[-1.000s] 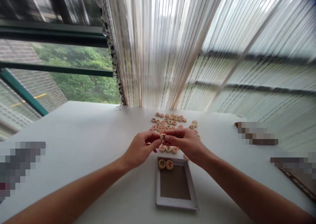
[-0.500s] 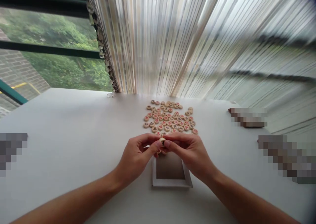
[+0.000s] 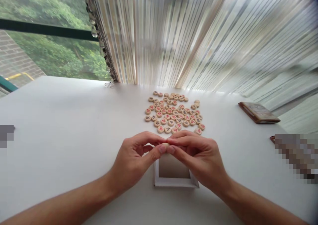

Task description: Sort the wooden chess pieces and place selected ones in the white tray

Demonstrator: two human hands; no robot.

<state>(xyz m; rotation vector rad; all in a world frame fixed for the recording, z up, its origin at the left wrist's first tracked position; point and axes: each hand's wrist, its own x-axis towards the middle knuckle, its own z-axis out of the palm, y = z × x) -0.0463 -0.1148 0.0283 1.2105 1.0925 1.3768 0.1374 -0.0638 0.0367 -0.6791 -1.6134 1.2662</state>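
Between the fingertips of my left hand (image 3: 139, 155) and my right hand (image 3: 198, 155) is a round wooden Chinese chess piece (image 3: 165, 146), pinched from both sides and mostly covered by the thumbs. Both hands are closed on it, over the far end of a shallow white box (image 3: 174, 182) with a brown bottom. The far part of the box is hidden behind my hands. Just beyond them, many more Chinese chess pieces (image 3: 171, 122) lie spread on the white table (image 3: 74, 132), some with red characters, some with black, some with blank faces.
A brown notebook-like object (image 3: 259, 112) lies at the right edge, with a blurred-out item (image 3: 295, 155) nearer to me. String curtains (image 3: 159, 46) hang behind the table. A small clear ornament (image 3: 108, 84) rests at the back left, by the window (image 3: 54, 39).
The piece has turned in my fingers: the dark character on it no longer shows. My view has tilted down slightly, so the scattered pieces show more fully beyond my hands.
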